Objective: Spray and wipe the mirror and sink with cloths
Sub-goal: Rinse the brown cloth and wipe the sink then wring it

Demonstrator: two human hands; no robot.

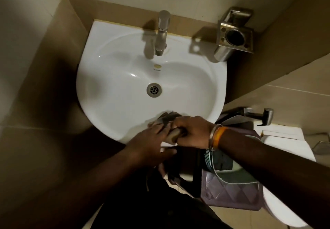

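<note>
A white wall-hung sink (110, 50) fills the middle of the head view, with a steel drain (154, 90) at its centre and a chrome tap (162, 32) at the back. A grey-brown cloth (167, 117) lies bunched on the sink's front rim. My right hand (192, 132), with bangles at the wrist, is closed on the cloth. My left hand (151, 145) rests flat on the same cloth and rim, fingers spread, touching the right hand. No mirror or spray bottle shows.
A steel tumbler holder (234, 36) is fixed to the wall at the right of the tap. A health-faucet sprayer (264, 115) hangs lower right. A purple quilted bag (232, 193) sits on a white toilet (285, 150). Beige tiled walls close in on both sides.
</note>
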